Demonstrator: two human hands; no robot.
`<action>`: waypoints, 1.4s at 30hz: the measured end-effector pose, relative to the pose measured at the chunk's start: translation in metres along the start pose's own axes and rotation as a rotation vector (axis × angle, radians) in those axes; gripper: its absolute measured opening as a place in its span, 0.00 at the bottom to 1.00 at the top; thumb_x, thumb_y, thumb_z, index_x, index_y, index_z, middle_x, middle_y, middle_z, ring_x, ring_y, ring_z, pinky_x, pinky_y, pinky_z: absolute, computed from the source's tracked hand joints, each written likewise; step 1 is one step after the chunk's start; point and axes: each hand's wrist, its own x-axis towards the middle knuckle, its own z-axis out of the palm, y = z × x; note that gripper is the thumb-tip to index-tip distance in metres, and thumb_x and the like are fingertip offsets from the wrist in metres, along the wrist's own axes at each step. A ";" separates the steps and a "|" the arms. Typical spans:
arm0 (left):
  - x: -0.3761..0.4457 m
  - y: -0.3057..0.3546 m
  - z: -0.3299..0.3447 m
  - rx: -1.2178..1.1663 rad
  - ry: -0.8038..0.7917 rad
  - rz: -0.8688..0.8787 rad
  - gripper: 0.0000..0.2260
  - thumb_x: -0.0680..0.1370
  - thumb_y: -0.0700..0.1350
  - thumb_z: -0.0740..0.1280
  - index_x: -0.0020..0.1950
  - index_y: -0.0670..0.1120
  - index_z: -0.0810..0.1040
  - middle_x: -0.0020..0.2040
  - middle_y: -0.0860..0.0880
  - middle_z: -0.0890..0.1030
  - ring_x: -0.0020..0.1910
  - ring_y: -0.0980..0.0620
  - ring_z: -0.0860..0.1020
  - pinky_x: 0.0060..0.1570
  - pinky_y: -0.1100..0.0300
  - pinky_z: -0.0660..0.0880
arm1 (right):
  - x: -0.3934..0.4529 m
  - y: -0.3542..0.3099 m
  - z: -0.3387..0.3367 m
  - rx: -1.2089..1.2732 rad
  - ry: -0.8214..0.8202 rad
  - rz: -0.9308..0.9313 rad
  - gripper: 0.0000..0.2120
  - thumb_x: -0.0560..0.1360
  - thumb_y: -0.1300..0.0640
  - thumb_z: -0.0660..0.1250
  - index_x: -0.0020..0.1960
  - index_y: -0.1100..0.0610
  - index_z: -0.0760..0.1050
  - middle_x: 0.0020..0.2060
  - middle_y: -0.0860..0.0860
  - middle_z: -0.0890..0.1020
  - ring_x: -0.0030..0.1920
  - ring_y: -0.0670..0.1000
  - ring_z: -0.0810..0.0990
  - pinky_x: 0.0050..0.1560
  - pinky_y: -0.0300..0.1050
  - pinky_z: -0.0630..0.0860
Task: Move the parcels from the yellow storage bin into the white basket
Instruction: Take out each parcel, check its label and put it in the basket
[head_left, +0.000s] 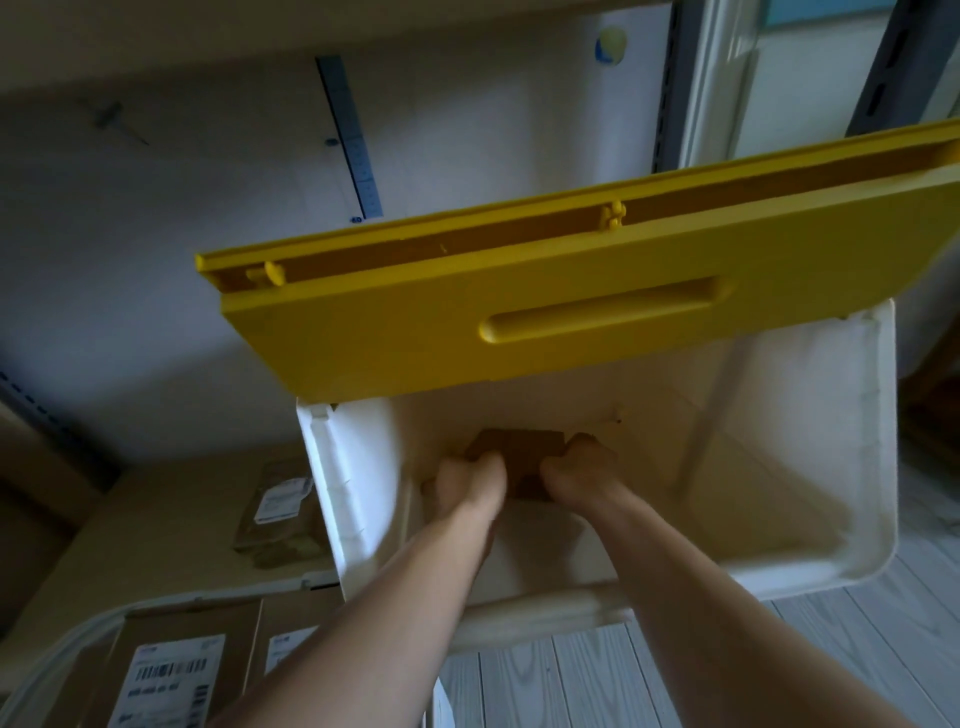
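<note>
Head view: the left hand (470, 480) and right hand (582, 470) each grip one brown parcel (519, 457) low inside the bin (852, 519), under its raised yellow lid (415, 338). Step: pickup. Next: lift it clear and carry it to the white basket (62, 649), lower left.

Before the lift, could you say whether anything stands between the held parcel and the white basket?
Only the bin's left wall: the left hand and right hand hold the parcel below its rim, basket beyond it.
</note>
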 end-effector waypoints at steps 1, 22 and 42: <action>-0.001 0.000 -0.003 0.001 0.007 0.009 0.20 0.78 0.46 0.63 0.66 0.36 0.79 0.63 0.35 0.81 0.61 0.35 0.79 0.60 0.47 0.78 | -0.004 0.001 -0.003 0.011 -0.009 -0.001 0.15 0.78 0.56 0.63 0.61 0.63 0.76 0.58 0.61 0.81 0.56 0.60 0.80 0.49 0.47 0.75; -0.146 -0.023 -0.081 -0.050 0.001 0.405 0.07 0.76 0.49 0.69 0.39 0.50 0.75 0.32 0.55 0.75 0.34 0.55 0.74 0.33 0.60 0.67 | -0.119 0.022 -0.058 0.437 0.309 -0.085 0.08 0.75 0.56 0.69 0.54 0.53 0.74 0.46 0.52 0.80 0.44 0.54 0.83 0.29 0.42 0.79; -0.197 -0.071 -0.210 -0.273 -0.245 0.639 0.15 0.80 0.46 0.70 0.44 0.43 0.65 0.33 0.49 0.63 0.34 0.49 0.61 0.31 0.60 0.62 | -0.219 -0.015 -0.020 1.003 -0.216 -0.537 0.39 0.66 0.62 0.68 0.73 0.40 0.64 0.56 0.59 0.85 0.50 0.59 0.85 0.48 0.56 0.83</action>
